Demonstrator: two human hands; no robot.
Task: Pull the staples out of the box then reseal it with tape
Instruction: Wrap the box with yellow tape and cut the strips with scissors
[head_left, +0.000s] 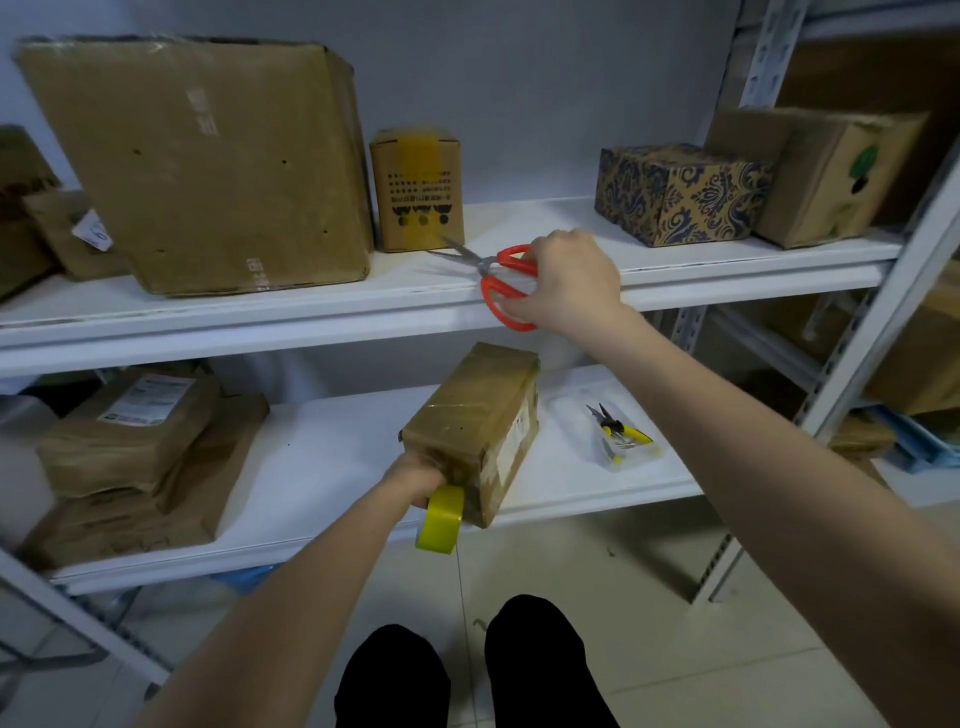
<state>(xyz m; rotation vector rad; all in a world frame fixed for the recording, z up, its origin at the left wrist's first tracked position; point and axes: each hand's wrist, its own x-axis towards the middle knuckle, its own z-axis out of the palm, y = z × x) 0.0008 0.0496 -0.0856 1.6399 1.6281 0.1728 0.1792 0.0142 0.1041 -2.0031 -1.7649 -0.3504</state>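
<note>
White shelving (311, 457): one held box (472, 431), one tape roll (441, 519), one pair of scissors (498, 270).

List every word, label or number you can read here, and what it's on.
Nothing reads clearly enough to quote.
Large box: faint print, blurred.
Small box beside it: black symbols and a row of characters, too small.
Tape-wrapped box: white side label, blurred.
Lower-left parcel: white shipping label, too small.
Upper-left parcel: white label with blue mark, blurred.
</note>
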